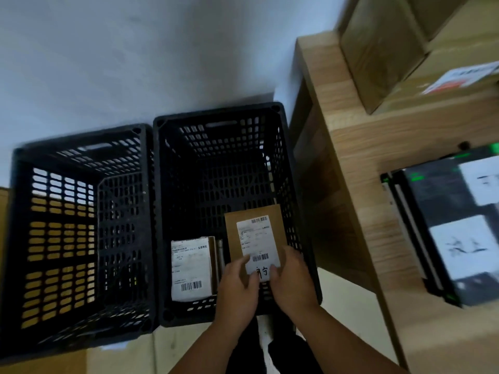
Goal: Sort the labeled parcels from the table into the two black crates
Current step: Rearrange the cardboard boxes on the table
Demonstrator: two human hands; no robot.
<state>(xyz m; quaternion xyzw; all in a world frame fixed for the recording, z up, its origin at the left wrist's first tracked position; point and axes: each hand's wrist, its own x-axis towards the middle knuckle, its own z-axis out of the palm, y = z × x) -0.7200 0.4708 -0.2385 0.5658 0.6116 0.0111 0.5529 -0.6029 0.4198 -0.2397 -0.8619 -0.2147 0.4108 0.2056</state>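
Two black crates stand side by side on the floor: the left crate and the right crate. Over the right crate, my left hand and my right hand hold a flat brown parcel with a white barcode label, gripping its near edge with thumbs on the label. Another labeled parcel lies on the bottom of the right crate, to the left of the held one. The left crate shows no parcel inside.
A wooden table stands to the right of the crates. On it are cardboard boxes, one with a white and red label, and a black parcel with white labels. A white wall is behind the crates.
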